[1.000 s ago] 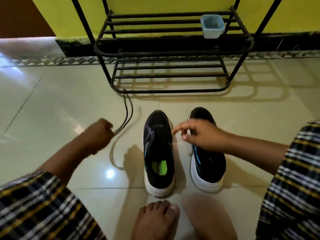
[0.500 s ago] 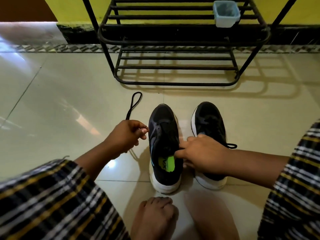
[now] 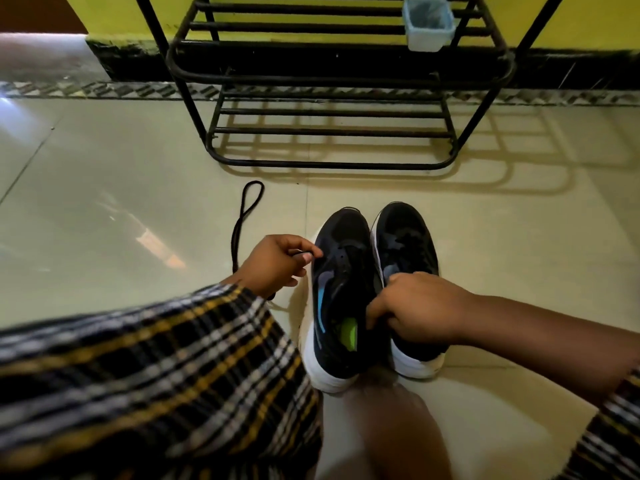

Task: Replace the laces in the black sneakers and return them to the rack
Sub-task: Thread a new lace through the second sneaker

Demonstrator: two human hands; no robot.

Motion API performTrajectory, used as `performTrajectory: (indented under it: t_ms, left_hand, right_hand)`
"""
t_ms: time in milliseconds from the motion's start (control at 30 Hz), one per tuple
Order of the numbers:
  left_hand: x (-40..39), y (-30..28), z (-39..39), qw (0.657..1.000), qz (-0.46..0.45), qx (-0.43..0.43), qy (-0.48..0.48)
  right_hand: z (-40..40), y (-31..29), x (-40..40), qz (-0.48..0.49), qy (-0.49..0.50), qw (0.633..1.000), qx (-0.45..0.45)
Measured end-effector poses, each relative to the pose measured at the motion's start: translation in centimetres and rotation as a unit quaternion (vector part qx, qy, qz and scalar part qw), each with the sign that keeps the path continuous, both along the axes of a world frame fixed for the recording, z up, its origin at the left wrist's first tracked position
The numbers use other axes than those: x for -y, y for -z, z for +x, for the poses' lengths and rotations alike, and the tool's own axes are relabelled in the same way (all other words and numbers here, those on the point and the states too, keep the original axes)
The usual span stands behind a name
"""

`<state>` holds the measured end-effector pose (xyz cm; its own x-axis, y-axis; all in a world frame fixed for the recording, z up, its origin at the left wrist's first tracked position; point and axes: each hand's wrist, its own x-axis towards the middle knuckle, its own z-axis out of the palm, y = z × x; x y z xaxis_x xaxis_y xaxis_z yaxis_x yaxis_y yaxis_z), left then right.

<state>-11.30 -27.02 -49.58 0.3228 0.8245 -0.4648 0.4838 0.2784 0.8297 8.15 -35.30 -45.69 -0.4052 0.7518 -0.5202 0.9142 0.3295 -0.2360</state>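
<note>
My left grip (image 3: pixel 277 263) is curled round the black lace (image 3: pixel 246 216), pinching its end at the toe side of the left sneaker (image 3: pixel 341 299) — the rest loops away over the floor (image 3: pixel 104 202) toward the rack (image 3: pixel 332 81). My right grip (image 3: pixel 420 308) clasps the collars where the left sneaker and the right sneaker (image 3: pixel 407 244) touch — both on the floor before me.

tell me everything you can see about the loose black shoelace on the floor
The black shoelace is a thin, dark cord, doubled on itself so its far end forms a narrow loop pointing toward the shoe rack. It lies on the glossy tiled floor, left of the left sneaker. Its near part runs under the left hand, whose thumb and finger pinch one end near the sneaker's eyelets.
</note>
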Motion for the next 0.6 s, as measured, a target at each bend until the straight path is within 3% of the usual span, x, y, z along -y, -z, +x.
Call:
performTrajectory:
  t_ms: [167, 400, 600]
  left_hand:
    - [-0.5, 0.8, 1.1, 0.999, 0.008, 0.026, -0.045]
    - [-0.8, 2.3, 1.2, 0.999, -0.027, 0.024, -0.028]
    - [-1.3, 2.0, 1.9, 0.994, -0.06, 0.064, -0.061]
  right_hand:
    - [0.6, 0.3, -0.5, -0.019, 0.058, 0.997, -0.045]
    - [1.3, 0.7, -1.7, -0.046, 0.138, 0.982, -0.119]
    - [0.8, 0.8, -4.2, 0.031, 0.306, 0.919, -0.246]
